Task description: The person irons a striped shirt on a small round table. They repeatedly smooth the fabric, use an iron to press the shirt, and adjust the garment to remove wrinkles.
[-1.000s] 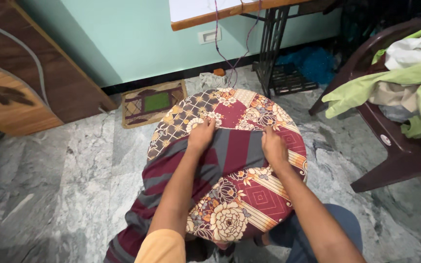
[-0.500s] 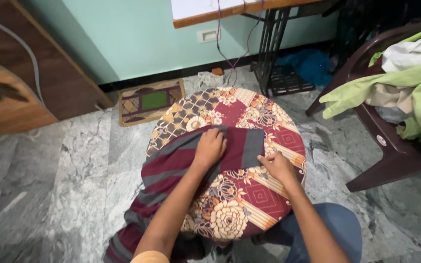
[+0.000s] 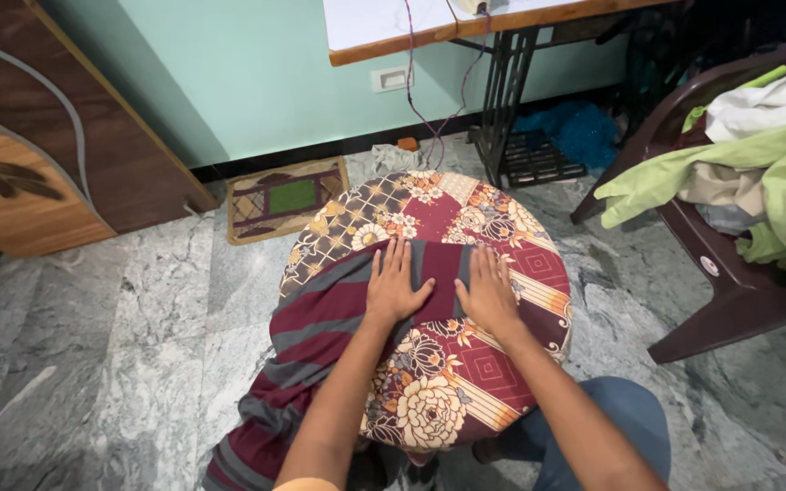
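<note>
— Maroon cloth with grey stripes (image 3: pixel 320 336) — where does it lie?

— Across the round stool with the floral patchwork cover (image 3: pixel 466 373). One end is spread flat over the middle of the seat; the rest runs off the near-left edge and hangs down to the grey marbled stone floor (image 3: pixel 138 345).

— And the hands?

— Both press flat on that spread end. The left hand (image 3: pixel 395 286) lies palm down, fingers (image 3: pixel 391 259) stretched out and slightly apart, thumb pointing toward the other hand. The right hand (image 3: pixel 488 293) lies just beside it, also palm down, fingers (image 3: pixel 484 264) straight and slightly apart, close to the right edge of the cloth. Neither hand pinches or grips anything; they only rest on the fabric.

— Do the hands touch one another?

— No, a narrow strip of maroon shows between the thumbs.

— What stands around the stool?

— To the right, a dark brown plastic chair (image 3: pixel 730 291) piled with light green and white clothes (image 3: pixel 775 155). Behind the stool, a wooden-edged desk with a white top (image 3: pixel 393 27) on a black iron frame (image 3: pixel 511 100), and thin purple threads (image 3: pixel 420 100) dangling from it. A small patterned mat with a green centre (image 3: pixel 288 195) lies against the pale green wall (image 3: pixel 256 82), and a brown wooden cabinet (image 3: pixel 38 155) fills the left corner.

— Anything of the person?

— Bare forearms, and a blue trouser knee (image 3: pixel 611 427) at the bottom right.
</note>
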